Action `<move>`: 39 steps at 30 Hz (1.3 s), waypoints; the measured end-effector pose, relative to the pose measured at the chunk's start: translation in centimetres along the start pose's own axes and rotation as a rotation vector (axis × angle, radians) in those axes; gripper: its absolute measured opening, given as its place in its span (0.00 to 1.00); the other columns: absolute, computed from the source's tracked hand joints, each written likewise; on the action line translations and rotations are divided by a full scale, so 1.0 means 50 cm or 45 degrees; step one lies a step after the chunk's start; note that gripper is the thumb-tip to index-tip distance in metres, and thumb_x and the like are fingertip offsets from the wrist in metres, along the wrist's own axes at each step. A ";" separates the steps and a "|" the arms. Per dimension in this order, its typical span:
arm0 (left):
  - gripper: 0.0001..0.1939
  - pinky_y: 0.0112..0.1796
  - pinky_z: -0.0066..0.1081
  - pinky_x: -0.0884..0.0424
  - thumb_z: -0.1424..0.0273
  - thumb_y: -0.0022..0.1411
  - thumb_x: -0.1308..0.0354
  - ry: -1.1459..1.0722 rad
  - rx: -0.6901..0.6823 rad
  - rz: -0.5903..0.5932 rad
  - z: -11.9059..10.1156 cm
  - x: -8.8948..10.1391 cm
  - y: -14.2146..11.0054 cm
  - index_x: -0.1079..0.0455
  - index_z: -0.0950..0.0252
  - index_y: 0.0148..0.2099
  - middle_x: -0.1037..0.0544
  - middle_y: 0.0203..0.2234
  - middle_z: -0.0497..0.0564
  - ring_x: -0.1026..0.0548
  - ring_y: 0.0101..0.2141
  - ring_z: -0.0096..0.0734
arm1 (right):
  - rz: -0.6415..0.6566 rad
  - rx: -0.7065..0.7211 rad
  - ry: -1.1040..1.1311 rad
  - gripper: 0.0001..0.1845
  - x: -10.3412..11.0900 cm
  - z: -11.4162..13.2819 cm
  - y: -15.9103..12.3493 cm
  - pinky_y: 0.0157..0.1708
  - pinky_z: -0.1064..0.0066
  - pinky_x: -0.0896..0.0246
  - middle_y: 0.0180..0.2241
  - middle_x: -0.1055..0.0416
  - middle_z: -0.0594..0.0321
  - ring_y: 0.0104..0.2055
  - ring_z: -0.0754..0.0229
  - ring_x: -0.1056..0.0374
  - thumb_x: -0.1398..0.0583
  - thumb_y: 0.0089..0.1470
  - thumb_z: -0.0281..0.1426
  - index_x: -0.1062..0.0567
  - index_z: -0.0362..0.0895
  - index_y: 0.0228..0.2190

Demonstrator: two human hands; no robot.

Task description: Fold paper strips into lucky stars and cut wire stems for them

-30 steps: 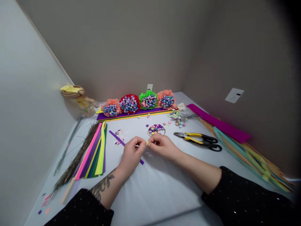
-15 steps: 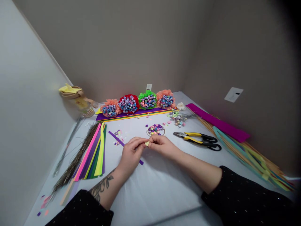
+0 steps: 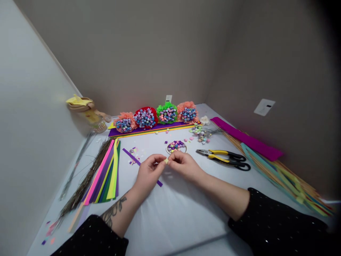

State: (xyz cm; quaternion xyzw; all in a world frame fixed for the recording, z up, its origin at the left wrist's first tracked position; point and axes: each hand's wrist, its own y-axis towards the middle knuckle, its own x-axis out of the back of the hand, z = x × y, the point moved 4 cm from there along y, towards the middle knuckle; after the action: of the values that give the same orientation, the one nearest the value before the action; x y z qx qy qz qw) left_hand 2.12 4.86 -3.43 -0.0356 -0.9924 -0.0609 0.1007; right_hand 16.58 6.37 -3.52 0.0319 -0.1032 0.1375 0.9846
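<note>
My left hand [image 3: 148, 173] and my right hand [image 3: 184, 165] meet over the middle of the white table [image 3: 176, 217]. Both pinch a tiny yellow-green folded paper piece [image 3: 166, 161] between their fingertips. A purple paper strip [image 3: 133, 158] lies on the table under and behind my left hand. Just beyond my fingers stands a small round dish [image 3: 176, 146] filled with little coloured paper stars.
Coloured paper strips [image 3: 106, 172] and dry twigs [image 3: 85, 181] lie at the left. Yellow-handled pliers [image 3: 217, 154] and black scissors [image 3: 236, 163] lie at the right, beside long paper rolls [image 3: 277, 170]. Several paper-star bouquets [image 3: 157, 115] line the back wall. A jar [image 3: 96, 121] stands at the back left.
My fingers have shifted slightly on the small paper piece, turning it between both hands. Nothing else on the table has moved.
</note>
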 end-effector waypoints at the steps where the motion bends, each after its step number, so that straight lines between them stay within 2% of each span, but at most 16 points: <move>1: 0.07 0.34 0.27 0.30 0.68 0.54 0.42 -0.040 0.036 0.000 0.004 -0.002 0.001 0.29 0.64 0.37 0.24 0.29 0.48 0.27 0.32 0.28 | -0.026 0.016 -0.036 0.07 0.002 0.001 0.000 0.27 0.73 0.47 0.23 0.38 0.67 0.26 0.65 0.42 0.43 0.45 0.33 0.32 0.42 0.22; 5: 0.09 0.29 0.25 0.32 0.65 0.53 0.41 -0.083 0.149 0.084 0.018 -0.012 0.002 0.29 0.66 0.34 0.27 0.25 0.47 0.30 0.26 0.25 | -0.067 0.112 -0.169 0.06 0.010 0.009 0.001 0.31 0.72 0.45 0.24 0.36 0.65 0.29 0.63 0.39 0.44 0.46 0.30 0.32 0.43 0.21; 10: 0.12 0.20 0.23 0.41 0.63 0.55 0.45 -0.021 0.224 0.160 0.015 -0.014 -0.002 0.33 0.66 0.27 0.35 0.16 0.43 0.38 0.18 0.21 | -0.002 0.127 -0.220 0.05 0.012 0.013 0.005 0.31 0.73 0.46 0.23 0.36 0.66 0.29 0.64 0.39 0.44 0.45 0.28 0.31 0.42 0.20; 13: 0.12 0.20 0.23 0.42 0.64 0.56 0.46 0.011 0.180 0.157 0.006 -0.011 -0.002 0.35 0.66 0.25 0.37 0.15 0.42 0.40 0.18 0.21 | 0.045 0.053 -0.190 0.05 0.009 0.009 0.007 0.30 0.73 0.46 0.23 0.36 0.66 0.28 0.64 0.40 0.43 0.46 0.29 0.31 0.42 0.21; 16: 0.11 0.22 0.24 0.41 0.65 0.57 0.47 0.019 0.116 0.144 0.001 -0.009 -0.002 0.34 0.65 0.26 0.35 0.17 0.43 0.39 0.20 0.22 | 0.054 0.017 -0.176 0.05 0.008 0.006 0.006 0.30 0.71 0.45 0.25 0.35 0.65 0.29 0.62 0.39 0.42 0.47 0.31 0.31 0.43 0.23; 19: 0.11 0.27 0.26 0.37 0.64 0.58 0.47 0.029 0.040 0.118 -0.003 -0.006 -0.003 0.32 0.65 0.28 0.31 0.21 0.45 0.35 0.24 0.24 | -0.112 0.179 -0.247 0.05 0.018 0.015 0.003 0.41 0.65 0.44 0.32 0.33 0.62 0.40 0.56 0.37 0.39 0.45 0.31 0.31 0.45 0.27; 21: 0.11 0.28 0.26 0.36 0.64 0.59 0.46 0.059 -0.015 0.104 -0.007 -0.005 -0.004 0.31 0.65 0.30 0.30 0.23 0.46 0.34 0.26 0.26 | -0.219 0.277 -0.306 0.06 0.025 0.022 -0.001 0.49 0.59 0.48 0.39 0.34 0.59 0.48 0.53 0.40 0.38 0.44 0.30 0.31 0.45 0.27; 24: 0.11 0.29 0.26 0.36 0.63 0.59 0.47 0.110 -0.093 0.094 -0.014 -0.004 -0.007 0.31 0.65 0.30 0.29 0.23 0.47 0.33 0.26 0.26 | -0.222 0.292 -0.367 0.03 0.024 0.028 -0.008 0.54 0.54 0.54 0.47 0.36 0.56 0.54 0.50 0.45 0.38 0.46 0.30 0.29 0.45 0.24; 27: 0.11 0.29 0.26 0.36 0.64 0.60 0.46 0.123 -0.136 0.091 -0.017 -0.004 -0.008 0.30 0.65 0.30 0.28 0.24 0.47 0.32 0.27 0.27 | -0.255 0.315 -0.408 0.02 0.024 0.036 -0.016 0.55 0.52 0.56 0.50 0.39 0.54 0.56 0.49 0.47 0.38 0.46 0.29 0.27 0.45 0.26; 29: 0.11 0.30 0.27 0.36 0.64 0.60 0.46 0.127 -0.157 0.093 -0.018 -0.003 -0.009 0.29 0.65 0.31 0.28 0.25 0.47 0.31 0.27 0.27 | -0.341 0.349 -0.429 0.06 0.027 0.042 -0.022 0.55 0.51 0.55 0.51 0.40 0.52 0.57 0.49 0.48 0.37 0.45 0.29 0.28 0.45 0.29; 32: 0.10 0.30 0.27 0.36 0.65 0.61 0.47 0.163 -0.209 0.088 -0.021 -0.002 -0.011 0.30 0.65 0.31 0.29 0.25 0.48 0.32 0.27 0.27 | -0.418 0.400 -0.476 0.07 0.030 0.046 -0.028 0.55 0.49 0.56 0.52 0.41 0.52 0.58 0.47 0.50 0.36 0.44 0.31 0.30 0.45 0.27; 35: 0.10 0.30 0.28 0.36 0.65 0.61 0.47 0.201 -0.249 0.083 -0.026 -0.002 -0.013 0.31 0.64 0.30 0.30 0.24 0.47 0.33 0.26 0.26 | -0.404 0.436 -0.509 0.06 0.029 0.048 -0.029 0.57 0.48 0.58 0.54 0.41 0.54 0.59 0.46 0.51 0.37 0.45 0.32 0.29 0.45 0.23; 39: 0.10 0.31 0.28 0.35 0.65 0.61 0.47 0.191 -0.248 0.092 -0.030 -0.003 -0.012 0.30 0.64 0.30 0.29 0.24 0.48 0.32 0.27 0.27 | -0.365 0.467 -0.488 0.02 0.027 0.049 -0.029 0.58 0.47 0.61 0.56 0.41 0.56 0.61 0.47 0.53 0.38 0.46 0.30 0.27 0.46 0.24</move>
State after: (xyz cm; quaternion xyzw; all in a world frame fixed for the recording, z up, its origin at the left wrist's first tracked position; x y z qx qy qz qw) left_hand 2.50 4.06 -2.06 -0.0761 -0.9696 -0.1558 0.1728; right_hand 17.77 5.09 -0.89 0.2489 -0.2551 0.0050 0.9343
